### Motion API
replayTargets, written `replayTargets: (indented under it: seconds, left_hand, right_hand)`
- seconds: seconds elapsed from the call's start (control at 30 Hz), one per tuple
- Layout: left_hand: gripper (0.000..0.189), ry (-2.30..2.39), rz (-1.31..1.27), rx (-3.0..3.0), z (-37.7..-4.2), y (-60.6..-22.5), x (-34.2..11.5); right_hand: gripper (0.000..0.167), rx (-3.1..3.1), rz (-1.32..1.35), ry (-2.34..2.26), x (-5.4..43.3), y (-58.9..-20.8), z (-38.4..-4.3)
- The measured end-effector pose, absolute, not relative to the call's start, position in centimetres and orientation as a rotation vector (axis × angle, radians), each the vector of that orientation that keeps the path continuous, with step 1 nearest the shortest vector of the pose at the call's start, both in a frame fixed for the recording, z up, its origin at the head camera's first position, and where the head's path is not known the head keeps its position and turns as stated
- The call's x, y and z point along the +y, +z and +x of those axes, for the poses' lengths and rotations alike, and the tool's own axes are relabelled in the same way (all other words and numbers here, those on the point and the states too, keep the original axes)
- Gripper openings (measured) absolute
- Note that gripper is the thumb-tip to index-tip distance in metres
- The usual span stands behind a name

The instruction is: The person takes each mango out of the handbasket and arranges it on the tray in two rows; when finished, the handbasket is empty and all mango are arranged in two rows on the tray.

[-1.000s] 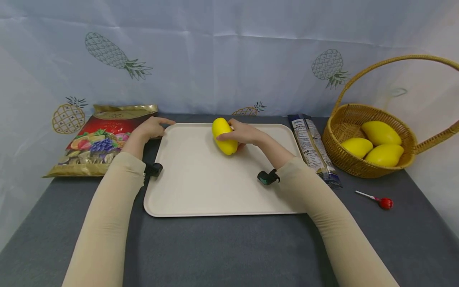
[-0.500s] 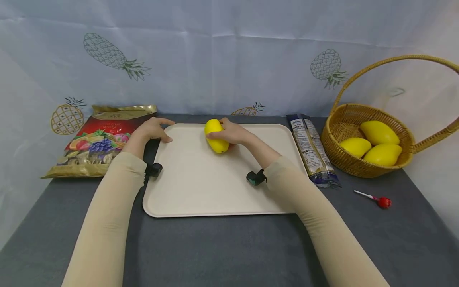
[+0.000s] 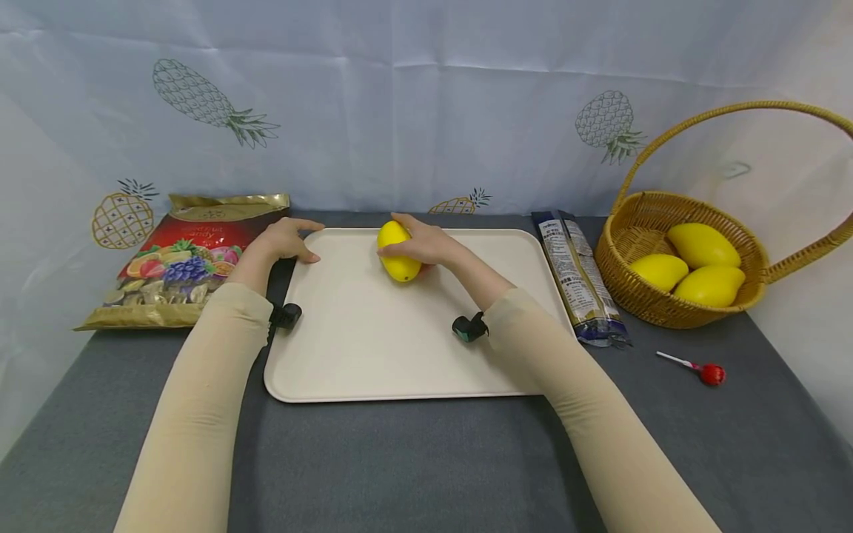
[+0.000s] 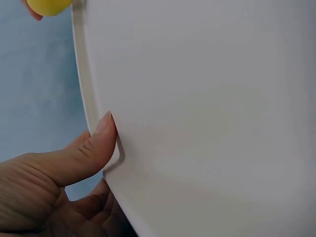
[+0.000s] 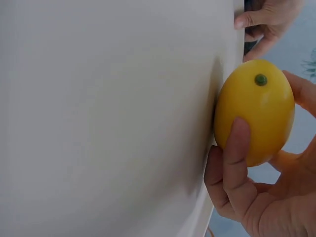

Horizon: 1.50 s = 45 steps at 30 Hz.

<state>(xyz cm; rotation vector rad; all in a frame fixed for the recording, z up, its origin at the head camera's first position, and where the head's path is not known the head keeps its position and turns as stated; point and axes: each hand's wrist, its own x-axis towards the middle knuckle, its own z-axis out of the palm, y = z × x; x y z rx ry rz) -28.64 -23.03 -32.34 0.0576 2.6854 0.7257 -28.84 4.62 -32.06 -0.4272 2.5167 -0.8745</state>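
the yellow fruit (image 5: pixel 261 113) is a plump, smooth oval with a soft shine, its skin an even bright yellow deepening to orange in the shade, and one small, round, dark green stem mark (image 5: pixel 260 79) at one end. seen from the head, its long axis runs mostly away from the person, leaning a little: the plain end points toward the patterned cloth behind and slightly left, the marked end toward the person and slightly right. in the right wrist view the marked end is uppermost and turned toward the camera.

the fruit is at the far part of the pale tray (image 3: pixel 380 340), left of its middle and near the far rim; whether it touches the tray cannot be told. the right hand (image 3: pixel 426 243) pinches it, digits set on opposite sides.

the left hand (image 3: pixel 276 240) is at the tray's far left corner, digits spread about it, the thumb lying on the rim; how firmly the lower fingers press cannot be told.

to the right, a woven basket (image 3: pixel 623 285) holds three similar yellow fruits (image 3: pixel 706 246).
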Motion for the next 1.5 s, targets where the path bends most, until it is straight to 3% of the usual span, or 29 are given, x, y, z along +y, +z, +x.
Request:
replayTargets:
  seconds: [0.37, 1.5]
  left_hand:
    - [0.072, 0.686, 0.08, 2.698, -28.64, -32.33, -23.12]
    - [0.073, 0.709, 0.066, 2.679, -28.48, -32.28, -23.0]
  right_hand:
    - [0.097, 2.531, -0.382, -0.902, 4.11, -31.89, -28.67]
    - [0.098, 2.568, -0.364, -0.908, 4.0, -31.64, -28.23]
